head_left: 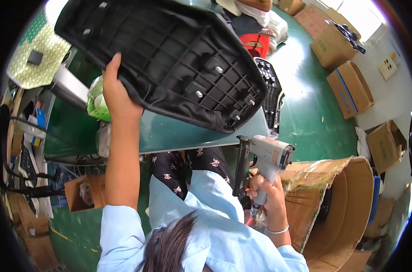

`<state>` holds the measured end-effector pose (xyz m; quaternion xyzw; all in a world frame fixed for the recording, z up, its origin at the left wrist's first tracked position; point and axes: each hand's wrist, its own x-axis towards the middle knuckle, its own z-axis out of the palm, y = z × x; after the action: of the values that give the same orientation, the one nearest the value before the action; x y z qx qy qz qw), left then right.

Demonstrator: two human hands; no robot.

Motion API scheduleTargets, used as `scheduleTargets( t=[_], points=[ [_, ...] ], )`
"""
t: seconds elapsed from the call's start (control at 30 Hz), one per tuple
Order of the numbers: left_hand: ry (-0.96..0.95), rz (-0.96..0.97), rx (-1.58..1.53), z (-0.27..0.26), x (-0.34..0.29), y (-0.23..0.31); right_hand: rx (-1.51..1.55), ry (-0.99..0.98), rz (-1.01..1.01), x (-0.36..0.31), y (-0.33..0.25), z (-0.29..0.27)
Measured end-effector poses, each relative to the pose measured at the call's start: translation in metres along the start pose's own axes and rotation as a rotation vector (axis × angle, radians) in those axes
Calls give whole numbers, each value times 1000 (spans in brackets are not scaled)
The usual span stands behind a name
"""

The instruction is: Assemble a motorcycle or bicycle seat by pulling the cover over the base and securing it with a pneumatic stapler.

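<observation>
A long black motorcycle seat [169, 59] is tilted up over the table, its ribbed plastic underside facing me. Small pale pads stand out on its ribs, and the black cover is folded around the rim. My left hand [119, 95] grips the near edge, thumb on the underside; the other fingers are hidden behind it. In my right hand [270, 195] is a grey air staple gun [267, 152], held by its handle just below the seat's right end. Its nose is apart from the seat. A red hose [250, 221] runs from the handle's base.
The green table [174, 133] lies under the seat. Past its right end stands another black seat base [270, 90], near a red stool [255, 44] and another person [255, 11]. A big open cardboard drum [342, 217] is close on my right. Several cartons [351, 88] line the wall.
</observation>
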<state>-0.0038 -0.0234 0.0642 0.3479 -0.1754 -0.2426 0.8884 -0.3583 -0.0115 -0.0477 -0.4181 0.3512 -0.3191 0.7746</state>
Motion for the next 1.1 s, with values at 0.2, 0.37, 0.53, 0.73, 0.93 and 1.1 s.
scheduleTargets(
  t=[0.2, 0.37, 0.53, 0.73, 0.93, 1.1],
  points=[
    [-7, -115, -18, -17, -16, -13, 47, 21, 9, 8, -4, -1],
    [100, -38, 108, -10, -26, -11, 109, -24, 109, 27, -1, 4],
    [126, -60, 60, -12, -36, -5, 210, -68, 118, 36, 3, 1],
    [132, -22, 66, -12, -45, -9, 275, -129, 110, 30, 3, 15],
    [109, 22, 65, -19, -49, -14, 246, -181, 68, 27, -3, 18],
    [86, 0, -7, -17, -60, -19, 161, -185, 91, 24, -3, 25]
  ],
)
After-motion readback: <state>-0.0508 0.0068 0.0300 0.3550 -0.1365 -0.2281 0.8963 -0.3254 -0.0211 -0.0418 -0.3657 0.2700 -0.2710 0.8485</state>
